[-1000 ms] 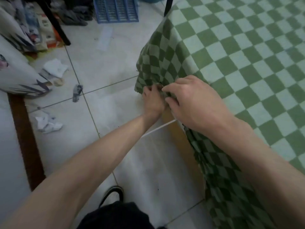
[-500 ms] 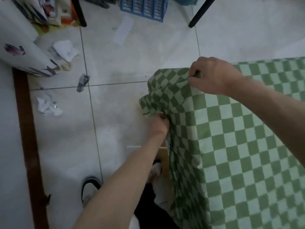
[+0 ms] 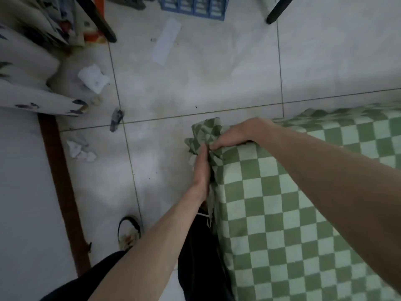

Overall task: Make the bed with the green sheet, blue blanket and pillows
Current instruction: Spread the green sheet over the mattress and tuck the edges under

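The green checked sheet (image 3: 282, 203) covers the bed at the right, and its loose corner (image 3: 204, 135) bunches out past the bed's corner. My right hand (image 3: 240, 133) grips the bunched cloth from above at that corner. My left hand (image 3: 201, 168) lies flat along the bed's side just below it, fingers straight and pressed against the hanging sheet. No blue blanket or pillows of the task are plainly in view.
White tiled floor (image 3: 195, 72) lies beyond the bed, littered with crumpled paper (image 3: 93, 78) and scraps (image 3: 80, 148). A patterned white cushion or bedding (image 3: 26, 92) sits at left, a blue crate (image 3: 193, 6) and dark furniture legs (image 3: 97, 18) at top. My sandalled foot (image 3: 129, 232) stands beside the bed.
My right hand came down from the sheet's top edge to the corner bunch. My left hand slid up along the bed's side to meet it. The view shifted so the bed sits lower right.
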A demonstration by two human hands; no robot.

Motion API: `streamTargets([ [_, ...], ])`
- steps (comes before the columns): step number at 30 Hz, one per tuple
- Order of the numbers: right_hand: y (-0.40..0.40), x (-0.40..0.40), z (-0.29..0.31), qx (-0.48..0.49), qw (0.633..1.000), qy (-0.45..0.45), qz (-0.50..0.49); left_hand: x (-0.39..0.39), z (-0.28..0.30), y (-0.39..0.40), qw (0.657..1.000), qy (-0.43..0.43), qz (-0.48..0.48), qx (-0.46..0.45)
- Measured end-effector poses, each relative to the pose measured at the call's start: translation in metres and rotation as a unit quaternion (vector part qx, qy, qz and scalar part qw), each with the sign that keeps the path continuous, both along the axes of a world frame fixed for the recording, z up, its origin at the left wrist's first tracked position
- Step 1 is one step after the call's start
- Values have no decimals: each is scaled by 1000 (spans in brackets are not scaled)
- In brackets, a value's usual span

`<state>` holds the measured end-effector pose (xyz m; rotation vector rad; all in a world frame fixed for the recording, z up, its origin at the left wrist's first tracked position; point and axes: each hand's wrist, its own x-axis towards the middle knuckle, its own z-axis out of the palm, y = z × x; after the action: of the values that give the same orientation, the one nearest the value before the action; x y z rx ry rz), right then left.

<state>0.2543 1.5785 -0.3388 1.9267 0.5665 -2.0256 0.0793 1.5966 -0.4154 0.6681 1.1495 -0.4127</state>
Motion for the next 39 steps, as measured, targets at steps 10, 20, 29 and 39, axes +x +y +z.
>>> streamTargets([
  [10,0,16,-42,20,999,19,-20,37,-16,16,993,71,-89,32],
  [20,-23,20,-58,19,996,-81,-40,42,-7,10,995,96,0,5],
  [29,-20,17,-14,244,926,-288,-19,42,-4,10,993,106,-43,31],
  [39,-64,-26,74,225,927,-301,5,46,2,16,991,100,-86,36],
])
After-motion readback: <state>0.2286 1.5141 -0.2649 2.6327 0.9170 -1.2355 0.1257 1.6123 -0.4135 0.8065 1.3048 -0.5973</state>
